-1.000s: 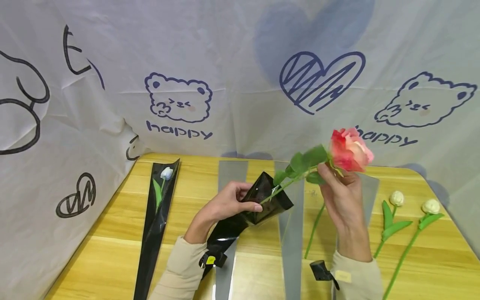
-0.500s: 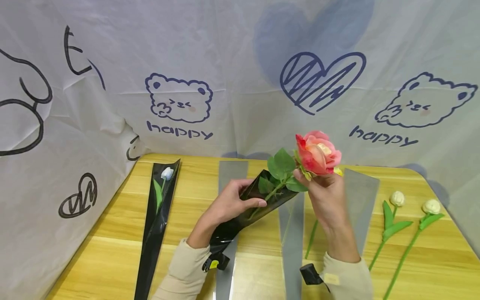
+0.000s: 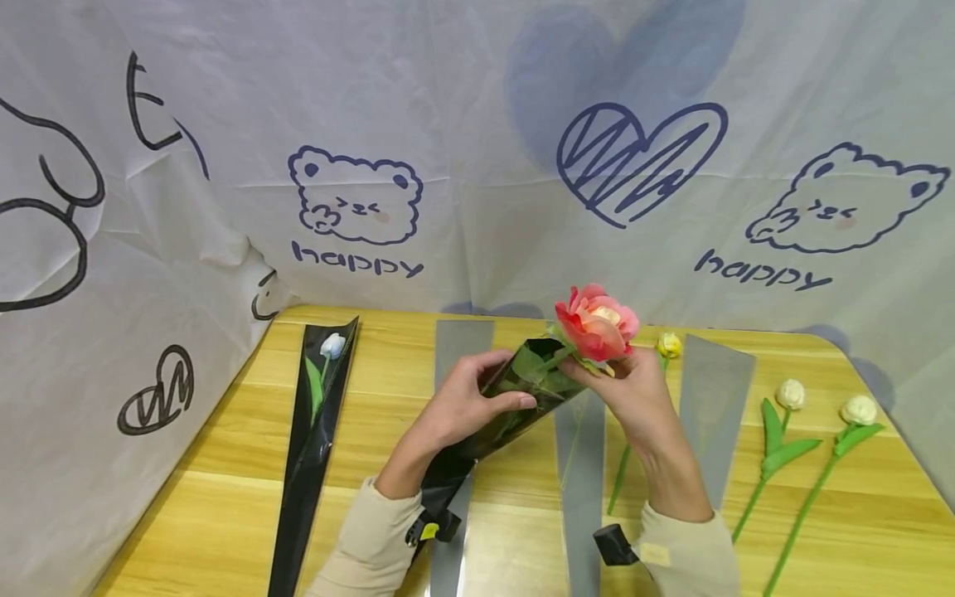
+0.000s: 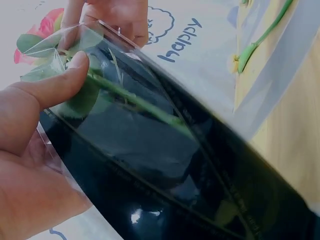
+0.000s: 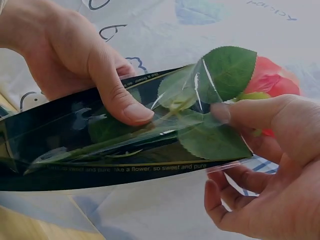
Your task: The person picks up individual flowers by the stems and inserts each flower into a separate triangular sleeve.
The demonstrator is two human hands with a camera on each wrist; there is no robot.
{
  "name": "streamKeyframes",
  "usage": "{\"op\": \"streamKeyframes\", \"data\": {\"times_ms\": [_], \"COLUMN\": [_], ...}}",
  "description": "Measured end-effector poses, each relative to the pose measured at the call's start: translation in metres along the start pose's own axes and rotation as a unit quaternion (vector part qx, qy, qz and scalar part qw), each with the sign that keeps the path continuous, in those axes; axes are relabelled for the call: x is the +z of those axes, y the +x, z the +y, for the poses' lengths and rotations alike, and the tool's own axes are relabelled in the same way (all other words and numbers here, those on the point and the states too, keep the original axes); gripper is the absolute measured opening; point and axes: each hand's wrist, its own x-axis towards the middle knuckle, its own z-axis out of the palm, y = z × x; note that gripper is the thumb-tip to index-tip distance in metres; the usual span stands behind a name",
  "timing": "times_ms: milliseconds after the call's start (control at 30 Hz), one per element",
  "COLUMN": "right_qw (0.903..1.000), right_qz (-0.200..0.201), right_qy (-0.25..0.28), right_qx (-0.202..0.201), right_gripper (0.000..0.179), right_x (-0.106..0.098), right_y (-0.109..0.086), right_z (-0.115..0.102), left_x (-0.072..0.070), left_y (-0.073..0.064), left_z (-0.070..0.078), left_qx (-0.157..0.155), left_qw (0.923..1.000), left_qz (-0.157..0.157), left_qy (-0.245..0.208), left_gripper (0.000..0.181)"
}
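A pink rose (image 3: 599, 322) with green leaves has its stem inside a black flower sleeve (image 3: 457, 468) with a clear front; its bloom stands out past the open end. My left hand (image 3: 462, 406) grips the sleeve near its mouth, thumb over the clear front. With the thumb and fingers of my right hand (image 3: 642, 398) I pinch the stem just under the bloom, at the sleeve's mouth. In the right wrist view, the stem and several leaves (image 5: 215, 135) show at and behind the clear film. The sleeve's lower end is hidden behind my left forearm.
On the left lies a white tulip (image 3: 332, 345) in another black sleeve (image 3: 298, 481). Flat grey-edged clear sleeves (image 3: 582, 497) lie mid-table and at right (image 3: 716, 414). A yellow flower (image 3: 669, 345) lies behind my right hand; two white tulips (image 3: 791, 395) lie far right. A printed cloth (image 3: 492, 207) hangs behind.
My right hand has moved left and slightly down with the rose, sliding its stem and leaves deeper into the black sleeve. My left hand has stayed nearly still on the sleeve.
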Motion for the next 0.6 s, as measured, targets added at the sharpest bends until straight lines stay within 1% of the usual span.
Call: {"op": "streamKeyframes", "data": {"times_ms": [200,267,333,367,433,467,533,567,600], "right_qw": [0.9985,0.998,0.998,0.9982,0.999,0.9994,0.9988,0.9976,0.996], "right_qz": [-0.011,-0.013,-0.011,-0.006,0.009,0.019,0.035,0.038,0.035], "right_qy": [-0.052,-0.06,-0.06,-0.057,-0.038,-0.02,0.029,0.056,0.082], "right_qx": [0.013,0.012,0.017,0.018,0.02,0.02,0.016,0.012,0.007], "right_gripper": [0.055,0.056,0.055,0.053,0.047,0.042,0.026,0.02,0.019], "right_x": [-0.003,-0.004,-0.006,-0.006,-0.008,-0.009,-0.012,-0.013,-0.015], "right_y": [-0.002,-0.002,-0.001,-0.001,-0.001,-0.001,-0.001,0.0,-0.001], "right_z": [-0.001,0.0,0.0,0.001,0.001,0.001,0.001,0.002,0.002], "left_x": [0.004,0.005,0.004,0.003,-0.001,-0.003,-0.007,-0.009,-0.011], "left_y": [0.0,0.001,0.001,0.001,0.0,0.0,-0.001,-0.002,-0.003], "left_z": [0.0,0.0,-0.001,-0.002,-0.005,-0.007,-0.013,-0.015,-0.017], "left_qx": [0.016,0.019,0.014,0.009,-0.002,-0.005,-0.006,-0.005,-0.004], "left_qw": [0.9996,0.9995,0.9996,0.9996,0.9993,0.9988,0.9972,0.9961,0.9951], "left_qz": [0.018,0.018,0.012,0.006,-0.017,-0.033,-0.066,-0.082,-0.095], "left_qy": [0.015,0.019,0.022,0.027,0.034,0.035,0.034,0.032,0.024], "left_gripper": [0.03,0.03,0.034,0.037,0.041,0.041,0.039,0.037,0.034]}}
